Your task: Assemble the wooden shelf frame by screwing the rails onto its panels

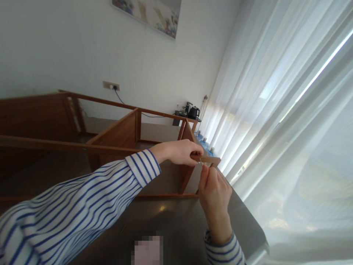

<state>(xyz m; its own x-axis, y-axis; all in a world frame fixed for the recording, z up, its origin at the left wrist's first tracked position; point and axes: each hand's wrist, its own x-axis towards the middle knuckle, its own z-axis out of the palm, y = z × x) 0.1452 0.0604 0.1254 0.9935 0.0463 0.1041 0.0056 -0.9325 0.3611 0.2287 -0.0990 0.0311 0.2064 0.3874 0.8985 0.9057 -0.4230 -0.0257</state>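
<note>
My left hand (179, 151) is closed over the top rail of a brown wooden frame (116, 138), right at its near corner (213, 160). My right hand (215, 193) comes up from below with fingers pinched on a small metal piece (202, 163) held against the underside of that corner. What the piece is I cannot make out. Both sleeves are blue and white striped.
The frame has several open compartments and lies on a dark floor (171, 221). White curtains (289, 110) fill the right side. A kettle (193, 112) stands on a small table at the back wall, with water bottles (204, 142) below and a wall socket (111, 86).
</note>
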